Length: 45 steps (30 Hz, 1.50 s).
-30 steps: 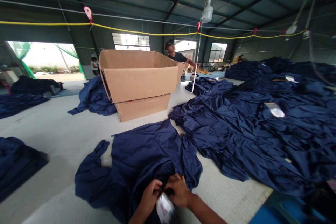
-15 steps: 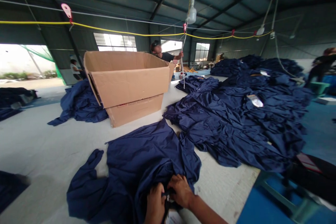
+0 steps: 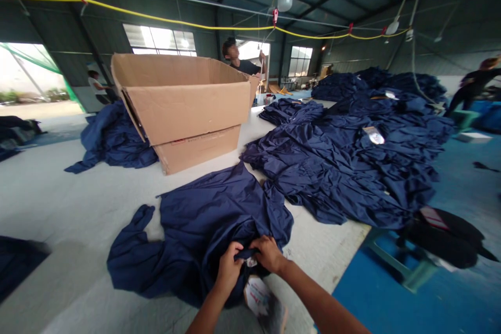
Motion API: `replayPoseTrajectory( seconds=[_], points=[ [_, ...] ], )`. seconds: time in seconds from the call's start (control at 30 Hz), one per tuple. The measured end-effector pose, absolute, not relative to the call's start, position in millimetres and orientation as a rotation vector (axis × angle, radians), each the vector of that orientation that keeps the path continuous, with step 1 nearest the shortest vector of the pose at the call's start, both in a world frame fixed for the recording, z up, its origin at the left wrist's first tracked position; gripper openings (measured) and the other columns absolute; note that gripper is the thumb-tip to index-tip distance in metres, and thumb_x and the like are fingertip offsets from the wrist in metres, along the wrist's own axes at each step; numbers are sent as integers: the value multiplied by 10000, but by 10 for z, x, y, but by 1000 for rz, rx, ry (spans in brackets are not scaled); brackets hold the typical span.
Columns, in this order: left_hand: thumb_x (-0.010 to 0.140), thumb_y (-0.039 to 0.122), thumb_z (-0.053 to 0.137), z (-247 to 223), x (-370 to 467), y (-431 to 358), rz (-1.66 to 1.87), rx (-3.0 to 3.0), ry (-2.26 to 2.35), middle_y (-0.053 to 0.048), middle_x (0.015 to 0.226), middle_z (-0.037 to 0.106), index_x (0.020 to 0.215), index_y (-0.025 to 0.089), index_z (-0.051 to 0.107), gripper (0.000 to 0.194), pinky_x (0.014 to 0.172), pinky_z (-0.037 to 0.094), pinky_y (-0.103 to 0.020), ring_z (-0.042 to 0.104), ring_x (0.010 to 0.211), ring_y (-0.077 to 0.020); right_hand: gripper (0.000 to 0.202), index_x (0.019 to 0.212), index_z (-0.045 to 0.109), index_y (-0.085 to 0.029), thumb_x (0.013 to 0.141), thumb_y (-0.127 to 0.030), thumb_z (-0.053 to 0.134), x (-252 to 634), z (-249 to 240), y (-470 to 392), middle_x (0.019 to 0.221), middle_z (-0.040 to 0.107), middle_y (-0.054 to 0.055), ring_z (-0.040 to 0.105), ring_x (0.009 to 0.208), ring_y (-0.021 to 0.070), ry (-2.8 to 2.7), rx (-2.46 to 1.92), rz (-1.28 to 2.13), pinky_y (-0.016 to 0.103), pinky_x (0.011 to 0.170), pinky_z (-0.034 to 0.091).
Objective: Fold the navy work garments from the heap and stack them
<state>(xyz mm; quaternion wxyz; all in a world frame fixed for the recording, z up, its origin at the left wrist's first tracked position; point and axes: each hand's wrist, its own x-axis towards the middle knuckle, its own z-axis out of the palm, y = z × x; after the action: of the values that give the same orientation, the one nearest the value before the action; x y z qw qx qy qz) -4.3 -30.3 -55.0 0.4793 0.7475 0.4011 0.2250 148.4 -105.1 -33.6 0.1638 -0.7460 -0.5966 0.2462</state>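
A navy blue garment (image 3: 203,224) lies spread on the white table (image 3: 62,203) in front of me. My left hand (image 3: 228,269) and my right hand (image 3: 267,253) both pinch its near edge, fingertips close together around a small dark loop of fabric. A white hang tag with red print (image 3: 258,295) dangles just below my hands. One sleeve (image 3: 131,240) stretches out to the left.
A large open cardboard box (image 3: 183,102) stands behind the garment. A big heap of navy garments (image 3: 352,162) covers the table's right side, and another pile (image 3: 113,138) lies left of the box. A person (image 3: 238,60) works behind the box. Blue floor with a green stool (image 3: 407,266) lies at right.
The view has tilted down and turned right. My hands have risen in the picture, still pinching the garment's edge, and the white tag now hangs in plain sight below them.
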Motion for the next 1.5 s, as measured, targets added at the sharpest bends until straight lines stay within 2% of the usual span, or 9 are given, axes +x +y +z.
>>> replayPoseTrajectory(
  seconds=[0.4, 0.57, 0.67, 0.77, 0.9, 1.1, 1.27, 1.4, 1.5],
  points=[
    [588, 84, 492, -590, -124, -369, 380, 1930, 963, -24, 919, 668, 856, 204, 581, 306, 881, 432, -278, 605, 931, -176, 482, 969, 648, -250, 585, -39, 448, 1567, -292, -1136, 1033, 634, 14, 477, 1051, 206, -1805, -2178, 558, 362, 907, 284],
    [632, 176, 565, -575, -243, -421, 249, 2016, 984, -82, 1020, 663, 920, 188, 624, 295, 925, 401, -323, 577, 1007, -233, 422, 936, 667, -257, 554, -120, 551, 1611, -213, -1186, 1045, 619, 38, 466, 1072, 254, -1919, -2277, 498, 403, 920, 271],
    [702, 244, 554, -380, -255, -440, 186, 2118, 978, -79, 1010, 655, 921, 200, 639, 239, 903, 399, -301, 573, 992, -217, 331, 938, 663, -252, 622, -215, 574, 1642, -124, -1170, 982, 640, 55, 513, 1010, 265, -1855, -2360, 522, 407, 876, 304],
    [797, 182, 428, -133, -227, -429, 226, 2353, 1112, -40, 975, 626, 886, 232, 635, 230, 864, 381, -267, 553, 960, -171, 316, 1034, 604, -239, 730, -244, 517, 1642, -88, -1096, 998, 630, 67, 514, 1014, 259, -1711, -2412, 358, 406, 883, 299],
    [772, 111, 442, -57, -256, -379, 221, 2495, 1443, -54, 1051, 584, 993, 216, 604, 294, 876, 359, -297, 505, 1017, -196, 374, 1063, 556, -226, 704, -123, 525, 1607, -175, -984, 1113, 565, 92, 464, 1079, 273, -1482, -2565, 62, 379, 875, 304],
    [717, 188, 559, -286, -434, -320, 20, 2444, 1520, -102, 1106, 583, 1095, 175, 566, 379, 895, 375, -342, 491, 1086, -259, 545, 1144, 534, -235, 703, 39, 366, 1703, -270, -955, 1123, 544, 99, 486, 1055, 253, -1369, -2636, -34, 335, 828, 336],
    [852, 136, 292, -312, -521, -241, 142, 2330, 1446, -105, 1014, 640, 977, 184, 572, 310, 825, 412, -296, 594, 965, -204, 377, 922, 583, -200, 714, 12, 351, 1908, -187, -1013, 973, 605, 83, 566, 926, 200, -1353, -2530, 162, 285, 783, 378],
    [909, 233, 180, -290, -501, -217, 396, 2170, 1452, -111, 977, 667, 1034, 196, 510, 354, 787, 425, -294, 627, 941, -213, 406, 1030, 546, -193, 763, -8, 303, 1961, -193, -1037, 1004, 620, 92, 595, 896, 177, -1322, -2501, 189, 275, 772, 400],
    [917, 281, 201, -261, -464, -238, 338, 2178, 1455, -120, 1054, 656, 1107, 185, 477, 349, 778, 432, -306, 627, 960, -227, 449, 1059, 541, -186, 700, 12, 358, 1962, -232, -1044, 1030, 621, 93, 586, 948, 182, -1397, -2470, 268, 281, 811, 401]
  ],
)
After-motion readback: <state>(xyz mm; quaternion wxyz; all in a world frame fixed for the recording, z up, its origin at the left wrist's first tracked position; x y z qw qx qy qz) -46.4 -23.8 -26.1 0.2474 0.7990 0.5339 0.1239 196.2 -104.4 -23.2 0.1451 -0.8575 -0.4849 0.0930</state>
